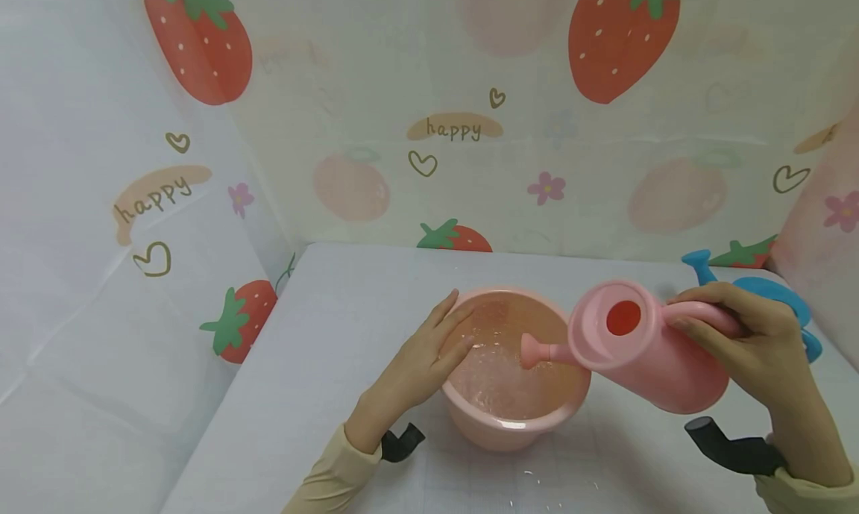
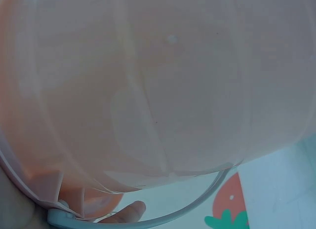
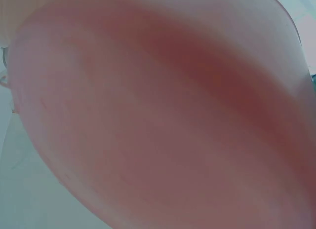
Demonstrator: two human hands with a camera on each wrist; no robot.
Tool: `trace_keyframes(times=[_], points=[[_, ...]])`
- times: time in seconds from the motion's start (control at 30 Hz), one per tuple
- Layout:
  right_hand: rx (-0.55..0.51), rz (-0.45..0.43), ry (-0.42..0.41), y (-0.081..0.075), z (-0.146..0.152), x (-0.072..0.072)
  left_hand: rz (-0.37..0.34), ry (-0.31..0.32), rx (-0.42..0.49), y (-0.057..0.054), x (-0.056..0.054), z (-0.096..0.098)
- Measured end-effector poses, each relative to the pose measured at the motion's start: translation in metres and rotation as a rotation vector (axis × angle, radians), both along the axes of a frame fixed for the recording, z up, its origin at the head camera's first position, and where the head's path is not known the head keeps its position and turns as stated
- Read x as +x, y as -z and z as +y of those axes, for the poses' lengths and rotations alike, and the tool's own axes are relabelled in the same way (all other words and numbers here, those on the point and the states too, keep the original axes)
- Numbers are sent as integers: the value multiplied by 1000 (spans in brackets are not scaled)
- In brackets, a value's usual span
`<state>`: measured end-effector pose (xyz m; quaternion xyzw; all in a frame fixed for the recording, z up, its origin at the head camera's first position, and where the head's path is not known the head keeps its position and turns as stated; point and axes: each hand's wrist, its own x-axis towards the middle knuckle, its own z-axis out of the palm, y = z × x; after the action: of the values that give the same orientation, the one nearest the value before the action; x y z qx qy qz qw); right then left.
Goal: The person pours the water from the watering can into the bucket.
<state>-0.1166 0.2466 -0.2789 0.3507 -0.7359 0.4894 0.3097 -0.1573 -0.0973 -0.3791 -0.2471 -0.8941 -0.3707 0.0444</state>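
Observation:
A peach-pink bucket (image 1: 510,424) stands on the table with rippling water (image 1: 499,387) inside. My left hand (image 1: 423,361) rests on its left rim, fingers extended over the opening. In the left wrist view the bucket's wall (image 2: 163,91) fills most of the picture, with its grey handle (image 2: 197,199) and a fingertip (image 2: 131,213) below. My right hand (image 1: 758,335) grips the handle of a pink watering can (image 1: 671,372), tilted so its spout reaches over the bucket's right rim. Seen from the right wrist, the can's pink body (image 3: 148,140) hides nearly everything else.
Behind my right hand is a blue object (image 1: 772,286) with a flared spout, partly hidden. Small water drops (image 1: 537,482) lie on the white table (image 1: 322,312) in front of the bucket. A strawberry-printed sheet (image 1: 376,74) hangs behind and at the sides.

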Motion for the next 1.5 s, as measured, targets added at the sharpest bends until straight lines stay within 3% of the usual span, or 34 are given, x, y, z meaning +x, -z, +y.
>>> trace_keyframes(times=[0.2,0.6,1.5], points=[[27,4,29,1,1,0,-7,2,-5,1,0,0],[4,12,-17,-1,-2,1,11,2,-2,2,-1,0],[-9,9,-38,-1,-3,1,1,0,-2,0,0,0]])
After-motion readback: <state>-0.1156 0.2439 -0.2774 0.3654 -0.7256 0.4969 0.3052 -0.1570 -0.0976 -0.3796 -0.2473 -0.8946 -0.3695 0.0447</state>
